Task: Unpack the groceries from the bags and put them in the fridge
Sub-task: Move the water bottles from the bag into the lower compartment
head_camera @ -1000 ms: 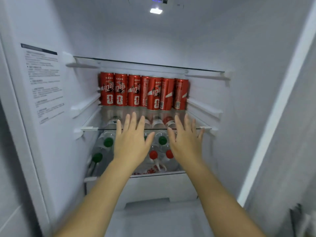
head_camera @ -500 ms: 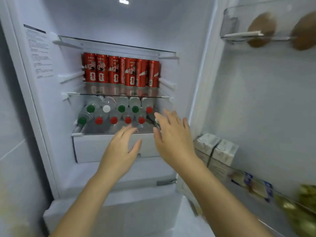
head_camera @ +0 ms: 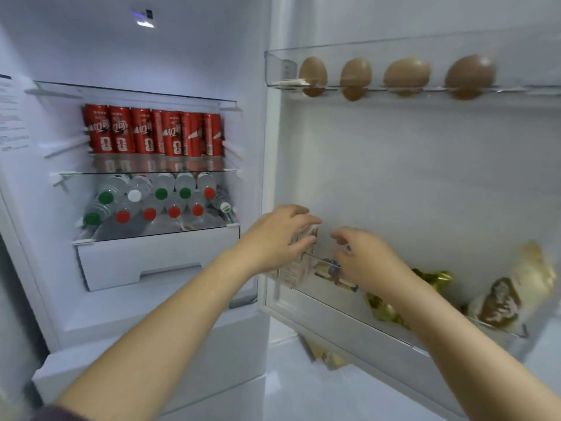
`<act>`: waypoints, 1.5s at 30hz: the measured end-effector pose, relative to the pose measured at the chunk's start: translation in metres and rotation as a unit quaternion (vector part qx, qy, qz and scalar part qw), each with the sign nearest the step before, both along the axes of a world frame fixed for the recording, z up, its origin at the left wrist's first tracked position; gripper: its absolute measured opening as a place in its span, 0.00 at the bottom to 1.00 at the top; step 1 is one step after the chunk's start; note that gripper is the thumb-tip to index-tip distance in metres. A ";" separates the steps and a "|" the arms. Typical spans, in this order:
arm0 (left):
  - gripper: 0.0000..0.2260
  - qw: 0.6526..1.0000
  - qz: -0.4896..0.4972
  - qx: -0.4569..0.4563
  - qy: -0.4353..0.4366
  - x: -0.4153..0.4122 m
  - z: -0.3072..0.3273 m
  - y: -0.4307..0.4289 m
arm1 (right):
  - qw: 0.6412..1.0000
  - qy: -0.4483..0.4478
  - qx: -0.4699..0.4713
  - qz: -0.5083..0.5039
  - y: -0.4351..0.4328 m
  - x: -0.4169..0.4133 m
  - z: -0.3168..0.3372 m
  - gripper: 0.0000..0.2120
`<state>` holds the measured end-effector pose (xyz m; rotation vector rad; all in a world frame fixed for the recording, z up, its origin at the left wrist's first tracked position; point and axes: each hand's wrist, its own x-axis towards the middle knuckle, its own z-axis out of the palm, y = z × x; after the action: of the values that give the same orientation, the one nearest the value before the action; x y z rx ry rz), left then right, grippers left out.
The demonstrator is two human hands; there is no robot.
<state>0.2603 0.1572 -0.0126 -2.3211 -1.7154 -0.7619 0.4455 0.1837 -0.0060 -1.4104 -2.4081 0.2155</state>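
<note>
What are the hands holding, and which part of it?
The left hand grips a small white printed carton by its top, in the lower door shelf. The right hand is curled beside it; whether it holds anything cannot be told.

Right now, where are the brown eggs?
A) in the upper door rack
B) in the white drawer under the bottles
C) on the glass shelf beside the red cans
A: the four eggs sit in a row in the clear upper door rack.
</note>
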 end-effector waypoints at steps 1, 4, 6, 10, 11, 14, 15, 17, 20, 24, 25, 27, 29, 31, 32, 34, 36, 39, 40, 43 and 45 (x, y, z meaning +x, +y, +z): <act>0.16 0.999 -0.009 -0.020 0.036 0.004 0.003 0.006 | 0.999 -0.019 -0.039 -0.003 0.006 0.004 0.002 0.18; 0.13 0.991 -0.013 -0.073 0.113 0.010 0.007 0.022 | 0.992 -0.080 -0.100 0.001 0.020 0.010 0.011 0.19; 0.13 0.987 -0.011 -0.070 0.142 0.006 0.008 0.027 | 0.988 -0.119 -0.102 0.003 0.027 0.009 0.012 0.20; 0.13 0.985 -0.009 -0.067 0.159 -0.002 0.007 0.034 | 0.983 -0.155 -0.100 -0.010 0.037 0.005 0.009 0.22; 0.14 0.985 -0.010 -0.069 0.157 -0.003 0.007 0.035 | 0.982 -0.159 -0.102 -0.013 0.038 0.004 0.008 0.23; 0.14 0.982 -0.011 -0.086 0.168 0.000 0.005 0.035 | 0.979 -0.176 -0.107 -0.014 0.042 0.004 0.005 0.24; 0.15 0.980 -0.011 -0.090 0.175 0.001 0.004 0.035 | 0.977 -0.185 -0.108 -0.016 0.043 0.003 0.005 0.25; 0.17 0.978 -0.006 -0.099 0.183 0.005 0.004 0.033 | 0.972 -0.208 -0.111 -0.017 0.045 0.002 0.003 0.26; 0.20 0.975 0.008 -0.108 0.192 0.011 0.005 0.033 | 0.966 -0.229 -0.119 -0.018 0.046 0.000 -0.001 0.28; 0.21 0.978 0.020 -0.097 0.183 0.013 0.001 0.034 | 0.971 -0.212 -0.110 -0.022 0.049 0.003 -0.004 0.30; 0.21 0.979 0.021 -0.092 0.181 0.014 0.000 0.034 | 0.972 -0.205 -0.108 -0.025 0.050 0.003 -0.004 0.31; 0.20 0.979 0.024 -0.083 0.184 0.016 -0.001 0.032 | 0.974 -0.198 -0.103 -0.026 0.051 0.004 -0.004 0.32; 0.19 0.980 0.029 -0.069 0.182 0.016 -0.002 0.032 | 0.977 -0.200 -0.070 -0.020 0.052 0.003 -0.003 0.31; 0.18 0.983 0.034 -0.053 0.172 0.016 -0.005 0.033 | 0.977 -0.212 -0.019 -0.008 0.053 0.001 -0.002 0.28; 0.18 0.985 0.037 -0.046 0.165 0.016 -0.007 0.033 | 0.976 -0.220 -0.001 0.000 0.053 0.000 -0.002 0.27; 0.18 0.987 0.041 -0.036 0.151 0.018 -0.009 0.033 | 0.970 -0.239 0.015 0.031 0.055 -0.005 0.000 0.26; 0.18 0.989 0.047 -0.029 0.139 0.019 -0.009 0.033 | 0.960 -0.270 0.010 0.080 0.055 -0.009 0.001 0.28; 0.18 0.990 0.051 -0.026 0.131 0.020 -0.009 0.033 | 0.941 -0.311 -0.026 0.133 0.055 -0.012 0.002 0.30; 0.18 0.990 0.051 -0.026 0.129 0.020 -0.009 0.032 | 0.939 -0.312 -0.035 0.143 0.055 -0.012 0.003 0.30; 0.18 0.991 0.052 -0.023 0.119 0.020 -0.010 0.032 | 0.935 -0.317 -0.027 0.156 0.058 -0.014 0.001 0.28; 0.18 0.991 0.054 -0.024 0.118 0.020 -0.009 0.033 | 0.935 -0.315 -0.018 0.160 0.061 -0.015 -0.001 0.26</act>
<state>0.2807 0.1897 -0.0220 -2.2225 -1.7516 -0.4139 0.4308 0.2444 -0.0074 -1.2196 -3.1703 -0.1481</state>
